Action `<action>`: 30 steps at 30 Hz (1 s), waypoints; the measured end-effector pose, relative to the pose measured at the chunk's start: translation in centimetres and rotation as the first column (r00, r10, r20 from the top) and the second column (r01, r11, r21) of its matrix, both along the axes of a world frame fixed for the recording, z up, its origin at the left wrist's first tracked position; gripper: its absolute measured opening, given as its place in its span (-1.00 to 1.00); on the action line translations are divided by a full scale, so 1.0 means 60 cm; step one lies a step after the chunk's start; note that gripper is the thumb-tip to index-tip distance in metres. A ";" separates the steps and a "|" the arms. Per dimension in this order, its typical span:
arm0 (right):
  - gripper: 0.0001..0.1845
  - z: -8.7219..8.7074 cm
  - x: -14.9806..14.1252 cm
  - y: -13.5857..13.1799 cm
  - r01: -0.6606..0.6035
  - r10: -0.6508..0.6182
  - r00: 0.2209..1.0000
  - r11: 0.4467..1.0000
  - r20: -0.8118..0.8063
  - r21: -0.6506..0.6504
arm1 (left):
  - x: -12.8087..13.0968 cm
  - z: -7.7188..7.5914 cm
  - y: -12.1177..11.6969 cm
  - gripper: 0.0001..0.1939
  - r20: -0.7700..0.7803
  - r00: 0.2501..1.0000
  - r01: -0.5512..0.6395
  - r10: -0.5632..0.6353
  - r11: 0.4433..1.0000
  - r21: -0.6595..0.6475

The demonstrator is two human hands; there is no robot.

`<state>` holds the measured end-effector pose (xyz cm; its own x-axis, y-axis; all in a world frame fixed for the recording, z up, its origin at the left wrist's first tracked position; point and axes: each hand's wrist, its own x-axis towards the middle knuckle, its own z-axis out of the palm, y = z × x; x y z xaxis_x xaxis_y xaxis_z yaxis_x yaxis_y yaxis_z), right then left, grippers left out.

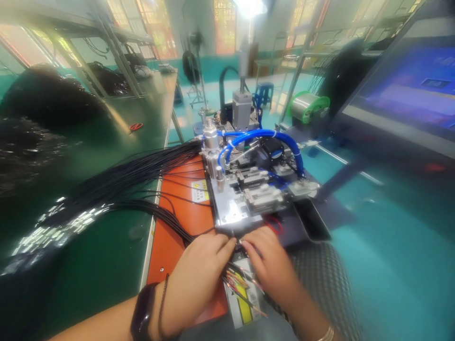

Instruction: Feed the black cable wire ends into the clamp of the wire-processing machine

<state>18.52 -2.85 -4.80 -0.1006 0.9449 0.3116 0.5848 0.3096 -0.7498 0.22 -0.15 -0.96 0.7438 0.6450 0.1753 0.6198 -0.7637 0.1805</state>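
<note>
My left hand [199,279] and my right hand [272,265] meet at the front edge of a small metal machine [249,184] with blue hoses [263,137]. Both hands pinch thin black cables; their fingertips nearly touch at the machine's front. A bundle of cable ends with coloured inner wires [241,289] fans out under my hands. A large bundle of black cables [117,189] runs from the left across the orange plate [181,213] to my left hand.
The green bench [88,255] extends left, with red scissors [135,126] farther back. A black tray [313,220] sits right of the machine. A monitor [408,85] stands at right, a green wire spool [309,106] behind it. Another person's dark hair [39,118] shows at left.
</note>
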 end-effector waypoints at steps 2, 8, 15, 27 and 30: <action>-0.80 -0.002 0.003 0.002 0.018 -0.016 1.000 0.998 0.019 -0.067 | 0.000 -0.002 0.000 -0.65 0.012 1.000 0.001 -0.001 1.000 0.006; -0.78 0.000 0.018 0.003 -0.019 -0.032 0.992 0.921 -0.125 -0.389 | -0.002 -0.009 0.006 -0.62 0.039 0.997 0.064 -0.064 0.998 0.009; -0.80 -0.011 0.019 0.009 -0.102 -0.109 0.928 0.845 -0.355 -0.525 | 0.003 -0.008 0.006 -0.67 -0.003 0.999 0.043 -0.043 0.998 0.035; -0.88 -0.025 0.015 0.017 -0.070 -0.170 0.902 0.850 -0.397 -0.523 | 0.009 0.003 0.004 -0.62 -0.221 0.975 0.023 -0.007 0.998 0.067; -0.87 -0.017 0.014 0.018 -0.078 -0.169 0.895 0.851 -0.412 -0.520 | 0.013 0.010 0.003 -0.59 -0.281 0.960 0.035 -0.017 0.998 0.060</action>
<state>19.35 -1.77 -5.85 -0.0273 0.9760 -0.2161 0.1709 -0.2084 -0.9630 0.99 0.01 -0.34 0.7851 0.6193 -0.0023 0.6186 -0.7843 -0.0467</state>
